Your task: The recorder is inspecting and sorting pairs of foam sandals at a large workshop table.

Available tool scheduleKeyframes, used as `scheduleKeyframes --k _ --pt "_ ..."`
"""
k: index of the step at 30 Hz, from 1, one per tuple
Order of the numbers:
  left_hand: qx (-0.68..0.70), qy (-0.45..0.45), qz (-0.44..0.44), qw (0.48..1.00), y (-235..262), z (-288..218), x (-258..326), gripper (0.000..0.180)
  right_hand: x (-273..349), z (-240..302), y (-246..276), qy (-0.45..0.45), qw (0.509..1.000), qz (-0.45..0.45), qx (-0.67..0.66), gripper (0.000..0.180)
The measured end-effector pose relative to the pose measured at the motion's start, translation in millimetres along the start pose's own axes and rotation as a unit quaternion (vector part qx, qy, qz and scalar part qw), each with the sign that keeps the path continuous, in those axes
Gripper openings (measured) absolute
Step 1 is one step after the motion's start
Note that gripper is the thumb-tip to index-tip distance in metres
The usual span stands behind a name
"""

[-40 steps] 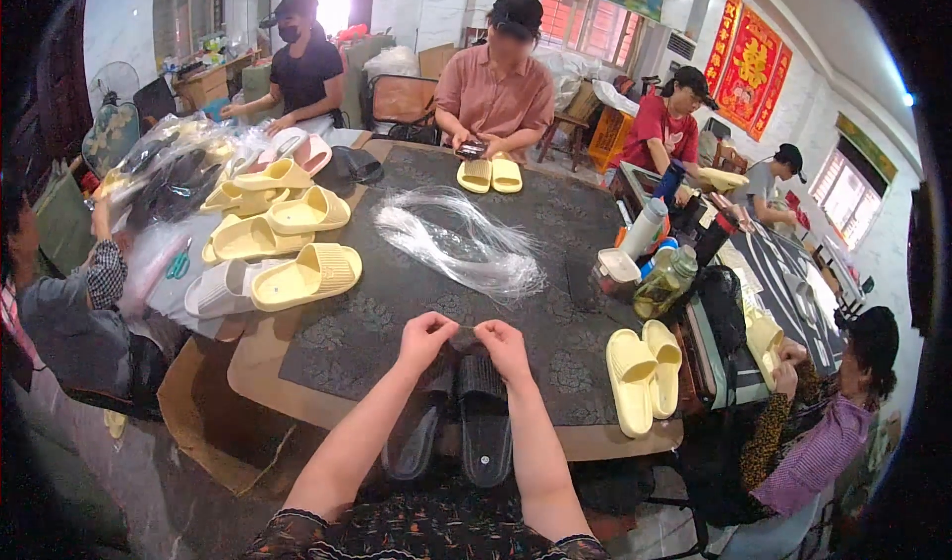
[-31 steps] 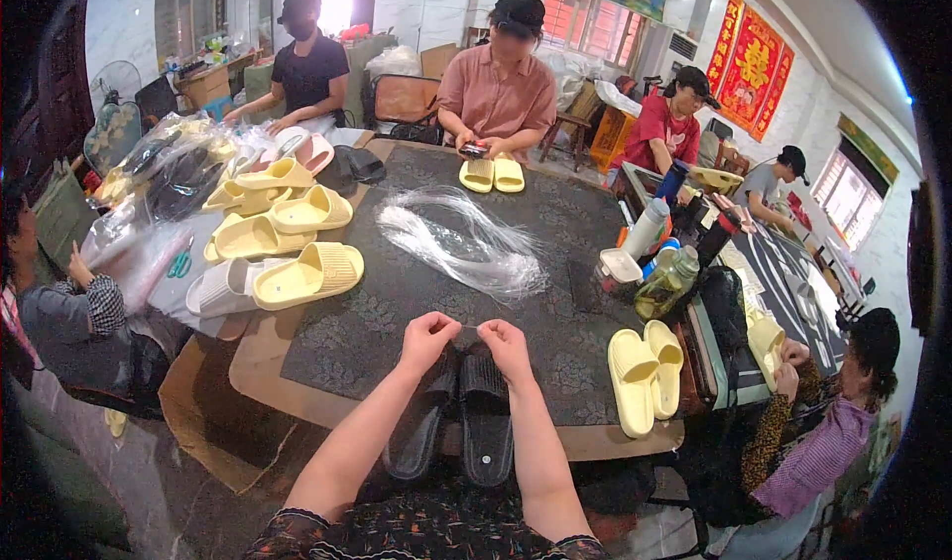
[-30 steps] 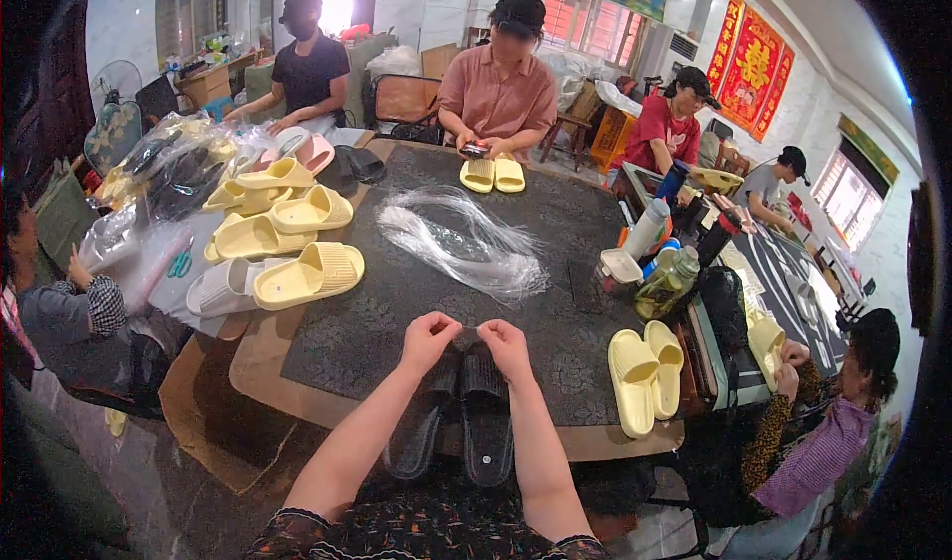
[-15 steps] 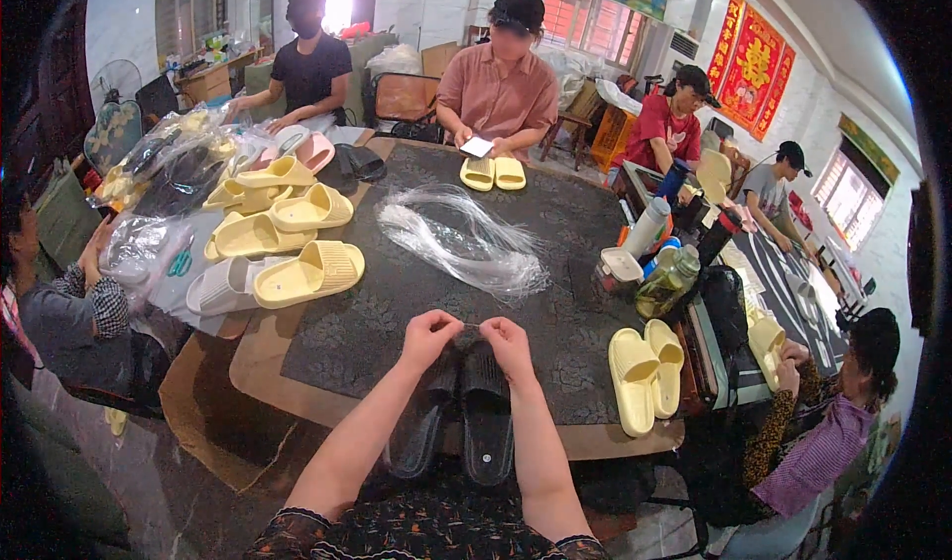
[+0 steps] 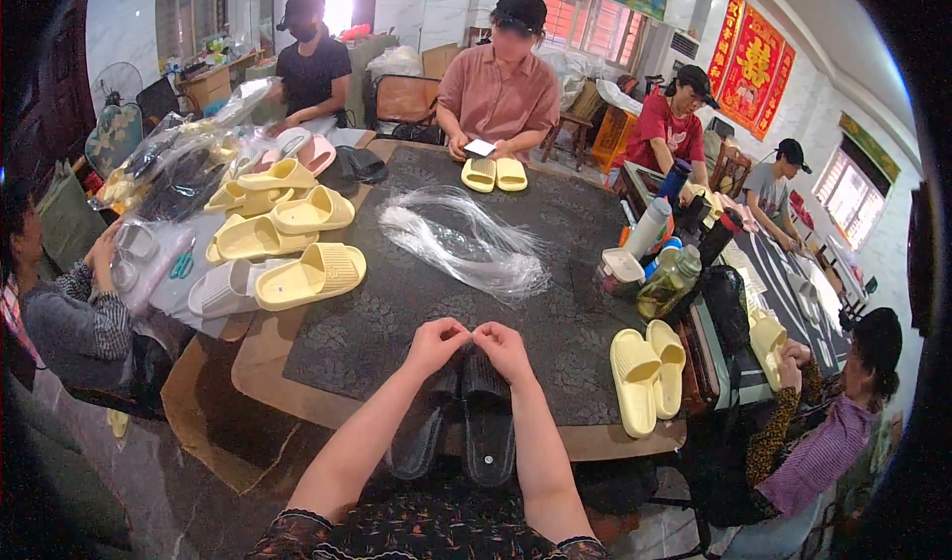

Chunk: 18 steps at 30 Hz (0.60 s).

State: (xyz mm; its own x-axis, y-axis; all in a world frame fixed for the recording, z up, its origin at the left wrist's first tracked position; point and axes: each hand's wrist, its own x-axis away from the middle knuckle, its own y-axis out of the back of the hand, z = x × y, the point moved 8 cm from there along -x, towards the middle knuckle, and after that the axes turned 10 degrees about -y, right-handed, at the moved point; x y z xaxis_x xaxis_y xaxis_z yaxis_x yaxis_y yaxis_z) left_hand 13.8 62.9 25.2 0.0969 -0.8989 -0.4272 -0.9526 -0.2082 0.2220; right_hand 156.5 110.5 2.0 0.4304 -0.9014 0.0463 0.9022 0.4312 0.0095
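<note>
Crowded workshop table with dark patterned mat, several people seated round it. Near edge: pair of black ridged rubber slippers lying side by side, soles down. Left hand and right hand meet fingertip to fingertip over the slippers' far ends, each pinching something too small to make out. Right: pair of pale yellow foam slippers. Farther: bundle of clear plastic strands; far left, heap of yellow slippers. Risk: black pair overhangs the near edge, so a tug could slide it off.
</note>
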Motion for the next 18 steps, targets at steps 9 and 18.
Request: scheduleKeyframes --k 9,18 --pt "0.062 -0.008 -0.025 0.998 3.7 7.2 0.1 0.012 -2.3 -0.6 -1.3 0.022 0.999 -0.008 0.025 0.011" --pt "0.116 0.037 -0.080 0.989 14.6 24.8 -3.0 0.012 10.0 19.0 8.0 0.016 0.988 -0.119 0.101 0.012"
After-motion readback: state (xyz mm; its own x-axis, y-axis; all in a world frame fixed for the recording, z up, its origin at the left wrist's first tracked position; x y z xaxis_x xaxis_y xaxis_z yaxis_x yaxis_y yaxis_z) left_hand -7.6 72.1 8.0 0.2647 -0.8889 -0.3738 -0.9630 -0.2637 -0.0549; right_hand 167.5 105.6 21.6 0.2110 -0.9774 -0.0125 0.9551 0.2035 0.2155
